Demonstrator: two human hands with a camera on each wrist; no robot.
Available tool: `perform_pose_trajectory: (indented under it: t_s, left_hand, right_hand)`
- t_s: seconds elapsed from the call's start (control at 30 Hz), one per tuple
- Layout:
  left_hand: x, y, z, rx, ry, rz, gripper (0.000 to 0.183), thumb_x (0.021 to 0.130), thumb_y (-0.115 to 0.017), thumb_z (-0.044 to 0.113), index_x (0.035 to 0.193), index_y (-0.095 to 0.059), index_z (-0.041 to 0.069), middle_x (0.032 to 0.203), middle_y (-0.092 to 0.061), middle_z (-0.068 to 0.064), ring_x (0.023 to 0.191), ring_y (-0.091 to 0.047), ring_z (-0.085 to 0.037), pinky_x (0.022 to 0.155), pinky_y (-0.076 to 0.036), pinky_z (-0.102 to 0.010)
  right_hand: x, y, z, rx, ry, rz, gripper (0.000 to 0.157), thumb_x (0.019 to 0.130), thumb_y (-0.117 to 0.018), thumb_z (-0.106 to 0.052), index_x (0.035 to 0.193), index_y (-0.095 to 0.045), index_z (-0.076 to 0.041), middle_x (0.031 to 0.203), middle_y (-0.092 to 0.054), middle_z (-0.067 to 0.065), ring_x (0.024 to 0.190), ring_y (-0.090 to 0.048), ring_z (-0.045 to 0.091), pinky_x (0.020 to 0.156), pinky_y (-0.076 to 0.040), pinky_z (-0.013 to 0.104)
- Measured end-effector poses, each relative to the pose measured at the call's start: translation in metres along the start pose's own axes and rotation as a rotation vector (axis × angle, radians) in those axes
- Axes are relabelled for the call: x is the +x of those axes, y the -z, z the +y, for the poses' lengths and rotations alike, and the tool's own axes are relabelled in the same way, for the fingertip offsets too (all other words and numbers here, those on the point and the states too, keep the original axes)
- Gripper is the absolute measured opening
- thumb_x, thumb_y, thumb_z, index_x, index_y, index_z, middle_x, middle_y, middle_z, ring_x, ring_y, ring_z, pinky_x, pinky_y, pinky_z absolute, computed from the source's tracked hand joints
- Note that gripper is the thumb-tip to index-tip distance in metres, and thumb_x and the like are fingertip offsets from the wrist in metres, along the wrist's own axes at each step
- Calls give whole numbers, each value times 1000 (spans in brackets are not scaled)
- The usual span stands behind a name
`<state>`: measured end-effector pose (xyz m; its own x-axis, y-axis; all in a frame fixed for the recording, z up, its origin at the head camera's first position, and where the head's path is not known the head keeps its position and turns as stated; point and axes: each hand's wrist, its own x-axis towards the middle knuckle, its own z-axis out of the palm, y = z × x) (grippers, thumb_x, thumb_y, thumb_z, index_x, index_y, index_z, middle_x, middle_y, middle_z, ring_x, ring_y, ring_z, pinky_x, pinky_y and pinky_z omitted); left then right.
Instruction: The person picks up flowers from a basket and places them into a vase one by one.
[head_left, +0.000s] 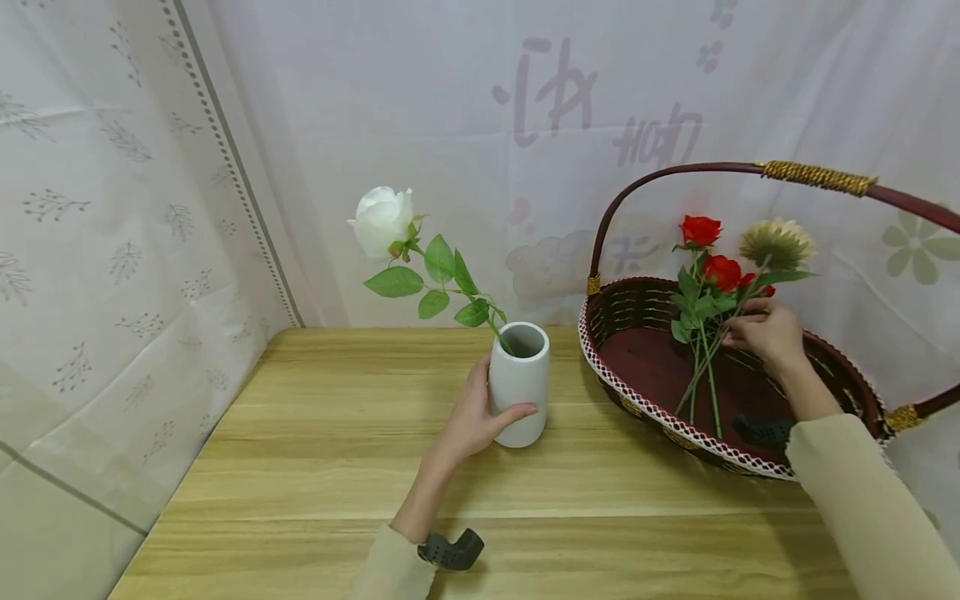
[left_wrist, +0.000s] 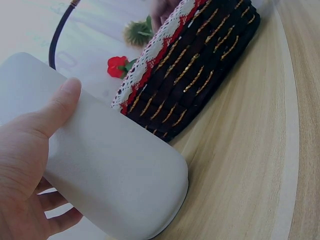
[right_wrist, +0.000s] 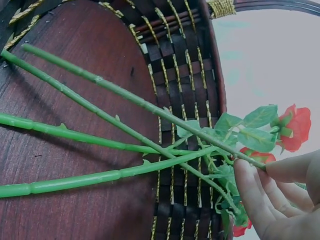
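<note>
i have the left hand (head_left: pixel 474 412) curled around the white vase (head_left: pixel 522 385), thumb across its near side, and the vase stands upright on the worktop (head_left: pixel 315 467) with a white rose (head_left: pixel 382 221) leaning out to the left. over the basket (left_wrist: pixel 200 65), my right hand (head_left: pixel 776 337) has its grip pinching the stem (right_wrist: pixel 145 105) of the pale flower (head_left: pixel 776 244). red roses (head_left: pixel 722 272) sit just beside it, their green stems (right_wrist: pixel 75 182) crossing inside the basket.
</note>
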<state>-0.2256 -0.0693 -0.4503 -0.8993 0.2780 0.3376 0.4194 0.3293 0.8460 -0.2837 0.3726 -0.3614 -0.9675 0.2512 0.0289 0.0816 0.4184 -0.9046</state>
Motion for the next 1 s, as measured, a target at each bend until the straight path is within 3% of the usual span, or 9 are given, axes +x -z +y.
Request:
perform_pose_trajectory:
  t_s: [0.1, 0.2, 0.3, 0.43, 0.63, 1.0]
  left_hand:
    - [0, 0, 0, -4, -7, -1, 95, 82, -86, 39, 155, -29, 15, 142, -46, -8, 126, -50, -23, 105, -42, -49]
    - [0, 0, 0, -1, -5, 0, 95, 83, -85, 39, 155, -29, 14, 142, -46, -8, 126, -50, -23, 104, -42, -49]
    - [0, 0, 1, 0, -2, 2, 95, 83, -85, 39, 155, -29, 13, 142, -46, -9, 126, -51, -24, 104, -42, -50]
    - [-1, 0, 1, -1, -1, 4, 95, 83, -85, 39, 155, -28, 14, 143, -46, -8, 126, -50, -24, 104, -42, -50]
    - [-1, 1, 2, -3, 1, 9, 93, 82, -86, 40, 153, -31, 14, 141, -47, -7, 124, -51, -23, 104, -43, -49]
    - [0, 1, 2, -5, 2, 2, 94, 82, -86, 40, 153, -31, 15, 141, -47, -6, 125, -51, -22, 104, -43, -47]
  right_hand:
    - [-1, 2, -3, 43, -1, 23, 50, 101, -57, -7, 143, -34, 7, 98, -53, 7, 63, -68, 8, 66, -59, 28]
    - [-2, 4, -7, 116, 0, 43, 32, 100, -59, -6, 127, -44, -7, 95, -54, 5, 63, -67, 9, 64, -59, 27]
    - [-3, 5, -11, 213, 16, 60, 30, 97, -61, -1, 113, -43, -18, 85, -58, 0, 61, -66, 10, 60, -58, 26]
    - [-5, 6, -15, 323, 38, 81, 31, 95, -62, 4, 110, -44, -16, 77, -60, -1, 58, -66, 12, 56, -57, 26]
    - [-6, 7, -21, 390, 47, 116, 28, 96, -62, 0, 113, -45, -14, 77, -64, -2, 57, -68, 12, 56, -57, 25]
    - [-13, 5, -38, 435, 50, 115, 28, 96, -63, -3, 114, -45, -15, 78, -66, -3, 58, -69, 12, 58, -57, 23]
